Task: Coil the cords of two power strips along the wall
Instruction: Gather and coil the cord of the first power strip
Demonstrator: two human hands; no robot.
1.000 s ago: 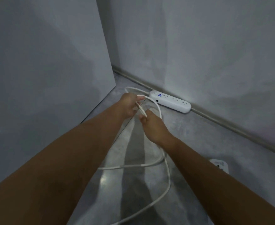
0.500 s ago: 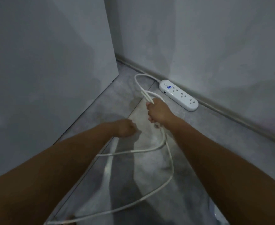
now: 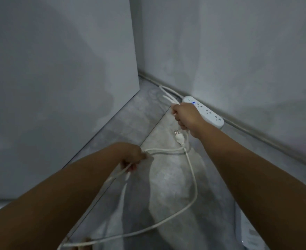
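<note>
A white power strip (image 3: 209, 112) with a small blue light lies on the grey floor against the right wall. Its white cord (image 3: 193, 179) loops from the strip's far end across the floor toward me. My right hand (image 3: 185, 115) grips a folded bunch of that cord just left of the strip. The cord's plug (image 3: 179, 137) dangles below that hand. My left hand (image 3: 132, 156) is nearer to me and holds a lower stretch of the same cord. A second white power strip (image 3: 249, 237) shows partly at the bottom right, behind my right forearm.
A tall grey panel (image 3: 58, 87) stands on the left and meets the floor along a diagonal edge. The right wall (image 3: 238, 51) has a skirting strip (image 3: 267, 139) along its base. A floor tile seam (image 3: 148, 134) runs between my hands.
My right hand has carried the cord bunch up toward the strip. My left hand has slid back along the cord and pulled it, drawing the loop tighter. The plug has come into view.
</note>
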